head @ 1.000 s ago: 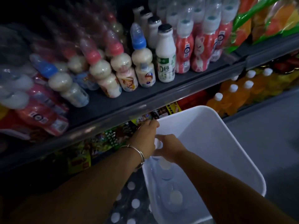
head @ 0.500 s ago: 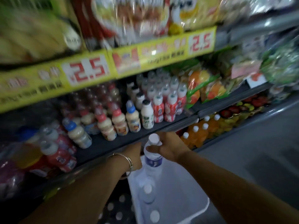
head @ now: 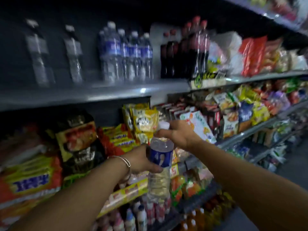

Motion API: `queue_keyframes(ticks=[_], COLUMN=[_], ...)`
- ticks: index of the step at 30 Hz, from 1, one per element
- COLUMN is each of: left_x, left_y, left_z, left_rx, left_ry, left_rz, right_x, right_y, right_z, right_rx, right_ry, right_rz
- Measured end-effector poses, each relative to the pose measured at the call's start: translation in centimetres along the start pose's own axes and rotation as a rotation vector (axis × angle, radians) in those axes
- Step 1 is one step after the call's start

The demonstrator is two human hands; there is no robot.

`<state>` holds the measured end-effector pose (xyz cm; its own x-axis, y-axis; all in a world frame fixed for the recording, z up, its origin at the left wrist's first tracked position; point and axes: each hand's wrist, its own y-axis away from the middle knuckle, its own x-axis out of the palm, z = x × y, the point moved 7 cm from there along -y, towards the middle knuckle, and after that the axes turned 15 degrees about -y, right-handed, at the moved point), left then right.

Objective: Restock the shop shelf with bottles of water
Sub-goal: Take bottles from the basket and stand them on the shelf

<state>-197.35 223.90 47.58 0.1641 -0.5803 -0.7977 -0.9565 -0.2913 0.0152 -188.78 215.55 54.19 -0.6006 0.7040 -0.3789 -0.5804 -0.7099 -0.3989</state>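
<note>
A clear water bottle (head: 159,167) with a blue label and white cap stands upright in the air in front of the snack shelves. My right hand (head: 179,133) pinches it at the neck just under the cap. My left hand (head: 141,160), a bangle on its wrist, wraps round the label from the left. Higher up, the grey upper shelf (head: 93,94) carries a group of blue-labelled water bottles (head: 126,54) in its middle and two single bottles (head: 55,52) further left, all blurred.
Dark cola bottles (head: 185,52) stand right of the water on the same shelf, then snack bags (head: 255,55). Noodle packets (head: 80,142) fill the shelf below. Small drink bottles (head: 141,215) sit on the lowest visible shelf. The aisle floor (head: 290,172) runs along the right.
The bottle has come up out of the white bin, and my view has swung upward to the water shelf. My left hand, beside the bottle before, now holds its label.
</note>
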Motion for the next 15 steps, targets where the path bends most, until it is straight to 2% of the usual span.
queue_keyframes(ticks=[6, 15], left_x=[-11.4, -23.1], left_y=[1.5, 0.2], left_z=[-8.2, -15.0], left_rx=[0.113, 0.146], left_ry=[0.062, 0.016], left_rz=[-0.173, -0.439], right_x=[-6.5, -10.7], right_y=[-4.4, -13.1], right_z=[12.6, 21.0], right_rx=[-0.11, -0.222], right_ry=[-0.172, -0.405], right_rz=[-0.118, -0.132])
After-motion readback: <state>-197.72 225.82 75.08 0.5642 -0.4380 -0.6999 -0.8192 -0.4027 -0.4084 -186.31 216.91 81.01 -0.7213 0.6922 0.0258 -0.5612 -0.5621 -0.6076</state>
